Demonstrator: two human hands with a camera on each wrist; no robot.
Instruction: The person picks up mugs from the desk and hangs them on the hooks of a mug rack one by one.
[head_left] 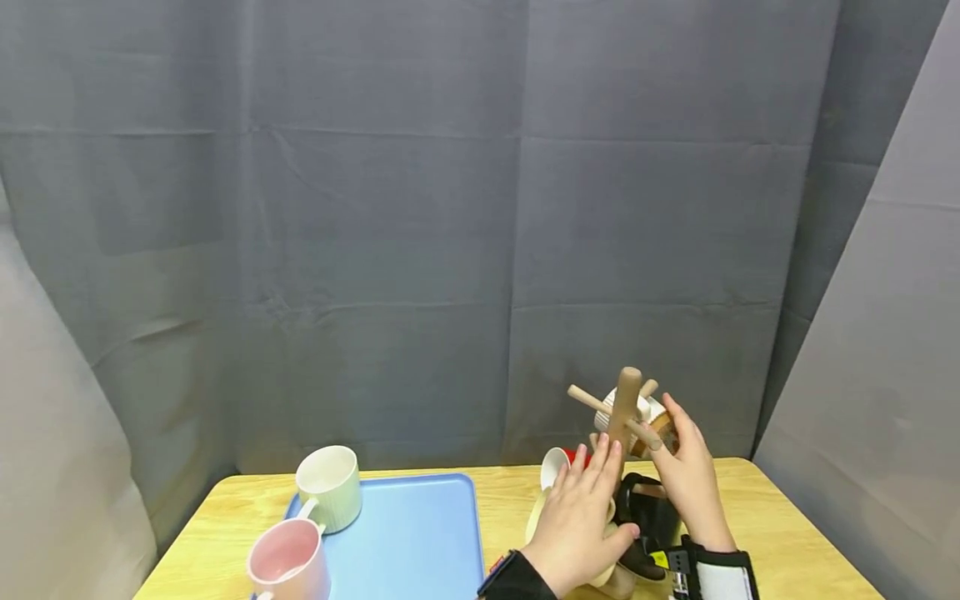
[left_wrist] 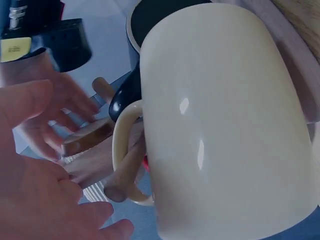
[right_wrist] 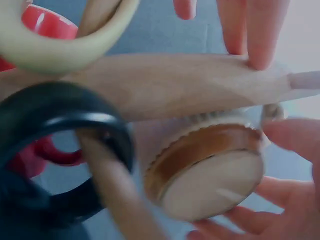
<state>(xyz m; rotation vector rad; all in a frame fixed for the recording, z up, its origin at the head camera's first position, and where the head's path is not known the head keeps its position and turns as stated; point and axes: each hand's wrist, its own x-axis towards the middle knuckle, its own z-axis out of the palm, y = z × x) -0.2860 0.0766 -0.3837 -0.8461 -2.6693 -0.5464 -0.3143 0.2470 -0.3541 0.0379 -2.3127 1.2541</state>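
Right grip point(head_left: 686, 479) grasping ribbed mug point(right_wrist: 205, 172), black mug point(head_left: 649, 517) just below. Left grip point(head_left: 581, 525) straight-fingered against wooden rack point(head_left: 626, 400); tray point(head_left: 477, 533) edge left, tabletop point(head_left: 787, 542) edge right.

Seemingly 6 mugs point(right_wrist: 215, 185), 1 wooden rack point(head_left: 626, 404), 1 tray point(head_left: 412, 533), 1 table point(head_left: 787, 542).

Lower left of the frame: tray point(head_left: 412, 533) on table point(head_left: 795, 554), mug point(head_left: 335, 492) at its back left corner, second mug point(head_left: 309, 575) before that. Lower right: rack point(head_left: 626, 404) — mugs point(head_left: 654, 523) on its pegs point(head_left: 587, 398) — between left hand point(head_left: 581, 525) and right hand point(head_left: 693, 479).
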